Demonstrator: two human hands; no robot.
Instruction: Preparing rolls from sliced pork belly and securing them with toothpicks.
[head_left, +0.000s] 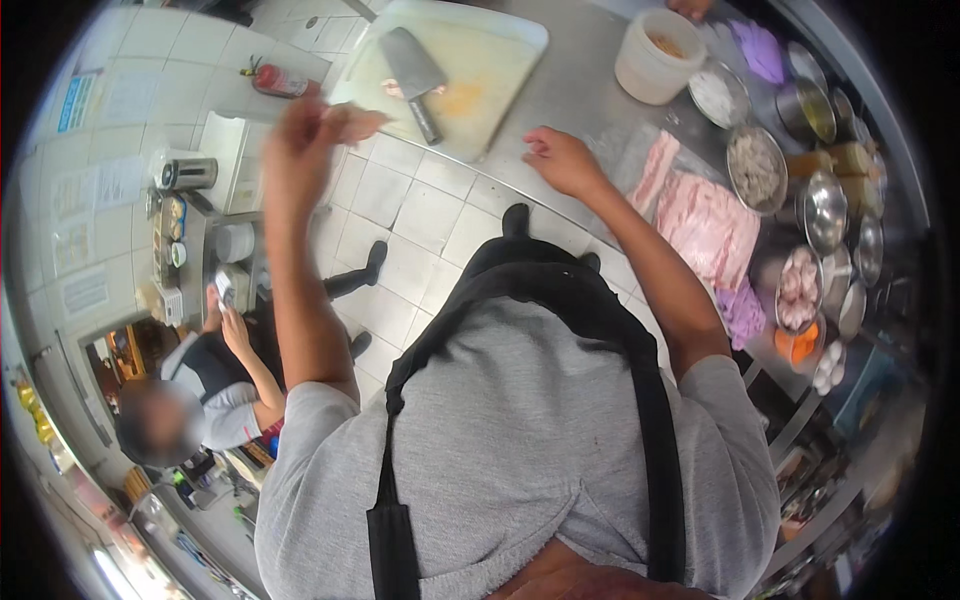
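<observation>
My left hand (300, 127), blurred, is raised at the near left corner of the cutting board, its fingers closed on a piece of raw meat (361, 124). My right hand (559, 159) hovers by the steel table's edge with curled fingers and nothing seen in it. On the white cutting board (517, 37) lies a cleaver (409, 64) with its dark handle toward me; small meat scraps lie beside its blade, near an orange stain. Right of my right hand, a strip of raw pork (657, 169) lies next to a large slab of raw pork (709, 225).
A white bucket (652, 79), a bowl of white powder (718, 94), a bowl of pale pieces (756, 169), a bowl of raw meat (799, 289) and purple cloths (741, 315) crowd the table's right side. Another person (225, 360) stands at the left, holding a small light-coloured object.
</observation>
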